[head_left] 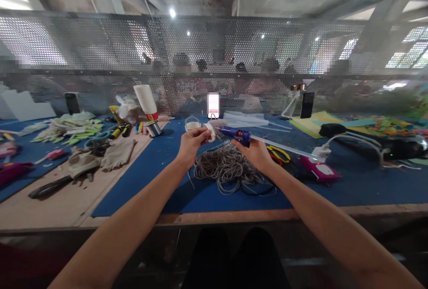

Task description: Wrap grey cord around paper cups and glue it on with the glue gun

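My left hand (191, 145) pinches a small white cup-like piece (211, 129), turned on its side, with greyish cord around it. A blue hot glue gun (236, 134) is gripped in my right hand (257, 151), its nozzle at the cord-wrapped side of the piece; contact cannot be made out. From the gun's rear a long clear glue stick (287, 147) points right. Below both hands lies a tangled heap of grey cord (227, 168). Just behind my left hand stands a small white basket (193, 125) with a thin arched handle.
A lit phone (213, 104) stands ahead, near clear plastic strips (245, 119). Yellow-handled pliers (280, 154) and a magenta box (319, 169) lie right. Leftward are gloves (117, 154), stacked paper cups (146, 100) and a metal can (154, 129). Perforated mesh (220, 43) rises behind.
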The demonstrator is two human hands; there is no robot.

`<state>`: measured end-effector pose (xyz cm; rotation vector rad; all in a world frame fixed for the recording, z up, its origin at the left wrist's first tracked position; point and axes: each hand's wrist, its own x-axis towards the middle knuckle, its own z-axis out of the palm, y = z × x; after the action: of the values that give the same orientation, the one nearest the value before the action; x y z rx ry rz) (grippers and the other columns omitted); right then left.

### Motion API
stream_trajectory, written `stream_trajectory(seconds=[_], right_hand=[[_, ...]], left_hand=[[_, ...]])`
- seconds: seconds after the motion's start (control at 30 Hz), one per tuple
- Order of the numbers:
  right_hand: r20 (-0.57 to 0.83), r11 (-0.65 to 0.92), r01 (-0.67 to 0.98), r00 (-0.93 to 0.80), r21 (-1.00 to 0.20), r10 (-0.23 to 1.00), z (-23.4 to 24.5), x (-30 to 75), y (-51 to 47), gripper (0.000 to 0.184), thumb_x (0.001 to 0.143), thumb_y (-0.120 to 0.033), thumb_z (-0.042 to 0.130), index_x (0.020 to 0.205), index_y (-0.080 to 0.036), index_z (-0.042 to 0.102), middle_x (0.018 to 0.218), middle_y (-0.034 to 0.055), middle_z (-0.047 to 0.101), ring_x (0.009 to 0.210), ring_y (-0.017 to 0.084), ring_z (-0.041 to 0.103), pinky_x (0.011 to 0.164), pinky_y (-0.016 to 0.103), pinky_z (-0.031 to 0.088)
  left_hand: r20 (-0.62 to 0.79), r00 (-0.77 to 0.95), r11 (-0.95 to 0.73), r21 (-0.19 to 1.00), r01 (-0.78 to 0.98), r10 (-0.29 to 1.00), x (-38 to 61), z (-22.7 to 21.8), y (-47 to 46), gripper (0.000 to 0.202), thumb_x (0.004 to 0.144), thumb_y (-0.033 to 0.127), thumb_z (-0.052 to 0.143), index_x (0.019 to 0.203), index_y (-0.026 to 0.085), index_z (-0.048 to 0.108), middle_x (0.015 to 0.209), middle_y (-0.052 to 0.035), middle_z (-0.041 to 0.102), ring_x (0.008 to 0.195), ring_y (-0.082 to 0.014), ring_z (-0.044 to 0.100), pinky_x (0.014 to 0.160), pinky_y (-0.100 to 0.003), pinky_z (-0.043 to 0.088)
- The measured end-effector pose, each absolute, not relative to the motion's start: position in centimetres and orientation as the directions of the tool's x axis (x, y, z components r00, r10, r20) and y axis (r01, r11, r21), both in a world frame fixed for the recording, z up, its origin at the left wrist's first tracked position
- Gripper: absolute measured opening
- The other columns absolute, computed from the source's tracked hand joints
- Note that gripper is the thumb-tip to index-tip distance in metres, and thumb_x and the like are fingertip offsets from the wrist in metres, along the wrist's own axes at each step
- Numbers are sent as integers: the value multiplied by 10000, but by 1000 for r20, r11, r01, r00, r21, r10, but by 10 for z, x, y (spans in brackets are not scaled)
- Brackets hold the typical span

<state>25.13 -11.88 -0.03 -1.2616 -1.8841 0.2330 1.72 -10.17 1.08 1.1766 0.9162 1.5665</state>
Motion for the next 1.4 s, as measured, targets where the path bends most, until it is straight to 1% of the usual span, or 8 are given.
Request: stream_trajectory(seconds=[0.3,0.5,0.67,0.77,0.87,1.1,1.23,1.4], right_hand=[[426,412,488,-88,-770,900,10,253,-122,383,881,-589,694,875,-207,718,498,-23,618,538,210,652,672,342,522],[366,393,338,-144,-855,920,16,260,-117,307,859,-505,732,877,-217,628,497,-49,614,507,166,612,629,311,513],[348,377,228,-158,-898,924,19,266,-112,307,868,-498,716,896,-199,656,597,-17,663,578,153,631,625,283,516],[381,388,261,-77,-884,921,16,272,-104,353,865,-541,715,884,-190,687,676,8,689,634,159,641,650,285,516],[389,364,322,12,-874,921,12,279,-94,384,864,-568,694,867,-184,690,656,0,655,619,162,617,637,290,497],[261,222,282,107,-933,959,4,289,-77,136,757,-308,635,831,-199,604,635,-23,609,595,147,584,594,263,496],[240,181,339,140,-923,961,-2,297,-70,165,763,-355,583,765,-192,608,692,8,638,634,151,593,594,258,482],[226,93,522,197,-848,954,-7,315,-62,330,799,-496,594,675,-194,636,618,-1,592,655,183,570,592,272,412]], left_hand=[[248,-100,-264,938,-224,964,18,9,-101,413,529,431,971,783,151,804,707,-35,718,677,-133,631,695,-271,504],[260,-83,-272,939,-210,962,18,9,-103,420,552,443,961,798,141,802,717,-35,708,686,-134,622,688,-270,504],[248,-63,-255,939,-229,967,19,9,-104,437,549,446,966,806,134,798,725,-38,708,696,-134,622,690,-269,508],[230,-72,-241,938,-251,971,19,8,-102,444,534,444,974,796,136,790,723,-37,705,693,-131,620,692,-271,515],[219,-81,-232,936,-263,972,18,7,-101,456,534,429,976,824,131,789,732,-41,707,694,-132,625,701,-277,523],[197,-94,-215,935,-282,976,19,9,-102,479,491,418,992,811,123,790,731,-35,710,675,-123,626,697,-271,519],[183,-97,-203,935,-289,978,18,9,-100,508,479,419,997,833,118,792,724,-35,711,666,-121,624,692,-269,517],[177,-99,-199,933,-299,979,18,8,-100,486,497,397,995,836,115,791,737,-47,720,682,-127,636,693,-270,518]])
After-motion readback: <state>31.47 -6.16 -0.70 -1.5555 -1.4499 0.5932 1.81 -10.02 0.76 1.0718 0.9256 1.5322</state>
